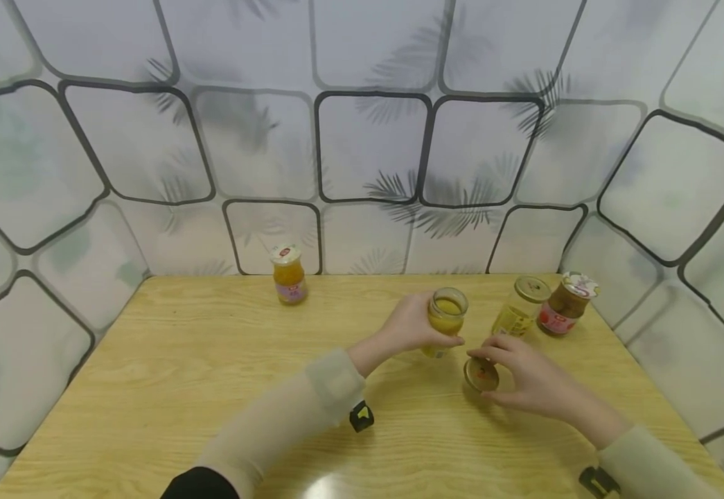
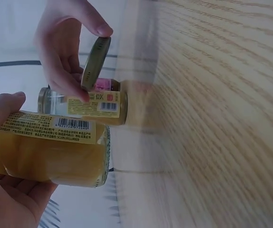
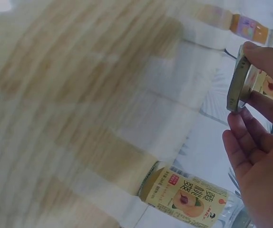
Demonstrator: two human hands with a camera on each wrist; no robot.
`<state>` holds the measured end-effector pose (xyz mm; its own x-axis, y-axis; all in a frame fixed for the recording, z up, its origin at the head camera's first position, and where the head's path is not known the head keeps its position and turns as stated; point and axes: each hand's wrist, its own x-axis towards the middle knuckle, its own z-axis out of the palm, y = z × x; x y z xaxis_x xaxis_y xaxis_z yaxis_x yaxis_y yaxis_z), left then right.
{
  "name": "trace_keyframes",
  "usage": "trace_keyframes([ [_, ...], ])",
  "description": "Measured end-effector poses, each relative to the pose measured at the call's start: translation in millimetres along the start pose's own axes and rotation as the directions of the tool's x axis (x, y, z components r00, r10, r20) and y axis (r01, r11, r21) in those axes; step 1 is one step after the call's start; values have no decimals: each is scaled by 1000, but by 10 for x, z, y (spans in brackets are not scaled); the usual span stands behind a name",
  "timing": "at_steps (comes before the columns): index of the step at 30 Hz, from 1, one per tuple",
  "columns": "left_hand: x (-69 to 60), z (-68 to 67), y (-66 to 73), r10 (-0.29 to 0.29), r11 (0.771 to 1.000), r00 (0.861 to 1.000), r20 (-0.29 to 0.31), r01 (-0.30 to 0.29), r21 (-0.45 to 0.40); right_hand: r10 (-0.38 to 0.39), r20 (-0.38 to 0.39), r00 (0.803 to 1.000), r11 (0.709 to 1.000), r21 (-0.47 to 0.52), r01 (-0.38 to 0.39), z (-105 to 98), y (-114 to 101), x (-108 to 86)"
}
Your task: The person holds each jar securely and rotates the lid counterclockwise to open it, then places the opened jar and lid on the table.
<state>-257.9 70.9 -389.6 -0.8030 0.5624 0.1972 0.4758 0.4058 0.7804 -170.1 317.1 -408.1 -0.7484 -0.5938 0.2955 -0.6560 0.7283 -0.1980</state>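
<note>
My left hand grips an uncapped glass jar of yellow contents, a little above the table. In the left wrist view this jar lies across the picture, its label with a barcode facing the camera. Between the thumb and fingers of my right hand is a round gold metal lid. The right wrist view shows that lid edge-on, clear of the table. Just beyond the right hand stands a second yellow-labelled jar with its lid on.
A brown-filled jar with a pink-red label and patterned lid stands at the back right. An orange jar with a purple label stands at the back left. Patterned cloth walls enclose the wooden table behind and at both sides.
</note>
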Motion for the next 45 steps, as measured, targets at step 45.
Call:
trace_keyframes([
  [45, 91, 557, -82, -54, 995, 998, 44, 57, -79, 32, 199, 979, 998, -57, -21, 223, 50, -76],
])
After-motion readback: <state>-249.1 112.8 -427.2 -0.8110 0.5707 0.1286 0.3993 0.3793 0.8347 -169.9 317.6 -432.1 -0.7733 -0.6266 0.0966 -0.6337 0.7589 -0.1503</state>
